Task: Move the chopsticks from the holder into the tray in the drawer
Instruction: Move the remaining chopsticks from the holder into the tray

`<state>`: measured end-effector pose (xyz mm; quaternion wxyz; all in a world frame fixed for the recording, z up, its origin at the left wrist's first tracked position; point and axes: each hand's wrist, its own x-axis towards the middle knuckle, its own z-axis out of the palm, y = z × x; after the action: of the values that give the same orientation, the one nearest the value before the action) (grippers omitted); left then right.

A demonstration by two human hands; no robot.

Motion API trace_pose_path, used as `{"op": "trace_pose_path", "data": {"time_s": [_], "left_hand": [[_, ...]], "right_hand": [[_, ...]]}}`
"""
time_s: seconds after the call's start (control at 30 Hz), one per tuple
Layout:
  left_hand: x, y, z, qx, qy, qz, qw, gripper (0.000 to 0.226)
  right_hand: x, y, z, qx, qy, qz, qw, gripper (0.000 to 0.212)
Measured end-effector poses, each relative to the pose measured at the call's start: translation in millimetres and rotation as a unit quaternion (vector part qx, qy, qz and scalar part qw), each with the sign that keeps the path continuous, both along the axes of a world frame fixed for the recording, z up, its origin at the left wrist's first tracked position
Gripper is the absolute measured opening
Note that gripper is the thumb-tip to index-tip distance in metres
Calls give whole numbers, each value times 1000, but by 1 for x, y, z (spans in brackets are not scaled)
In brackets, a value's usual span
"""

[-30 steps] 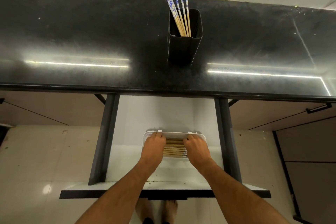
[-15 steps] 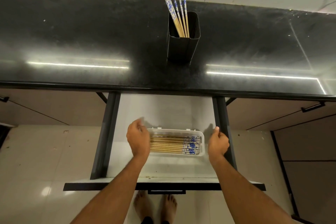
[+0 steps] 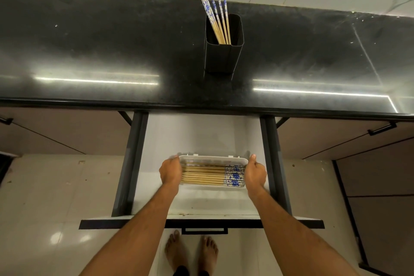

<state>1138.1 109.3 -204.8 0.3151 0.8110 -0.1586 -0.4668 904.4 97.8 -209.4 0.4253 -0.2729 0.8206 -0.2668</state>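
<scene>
**Both hands on the tray in the open drawer**

The white tray (image 3: pixel 212 159) sits in the pulled-out drawer (image 3: pixel 201 136), full of chopsticks (image 3: pixel 206 175) lying side by side. The left hand (image 3: pixel 170 171) cups the tray's left end, the right hand (image 3: pixel 255 172) its right end. Behind the tray, up on the black counter (image 3: pixel 89 51), the holder (image 3: pixel 223 56) has five chopsticks standing in it.

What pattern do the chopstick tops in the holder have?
Blue-and-white floral print on the chopstick tops, clearest in the head view.
</scene>
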Motion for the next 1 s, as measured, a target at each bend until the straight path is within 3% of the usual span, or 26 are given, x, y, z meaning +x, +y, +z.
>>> {"op": "trace_pose_path", "data": {"time_s": [0.47, 1.0], "left_hand": [[1, 3, -7, -18, -11, -29, 999, 34], [3, 10, -10, -34, -28, -41, 998, 32]], "right_hand": [[3, 3, 0, -22, 48, 34, 998, 38], [4, 5, 2, -24, 19, 34, 999, 34]]}}
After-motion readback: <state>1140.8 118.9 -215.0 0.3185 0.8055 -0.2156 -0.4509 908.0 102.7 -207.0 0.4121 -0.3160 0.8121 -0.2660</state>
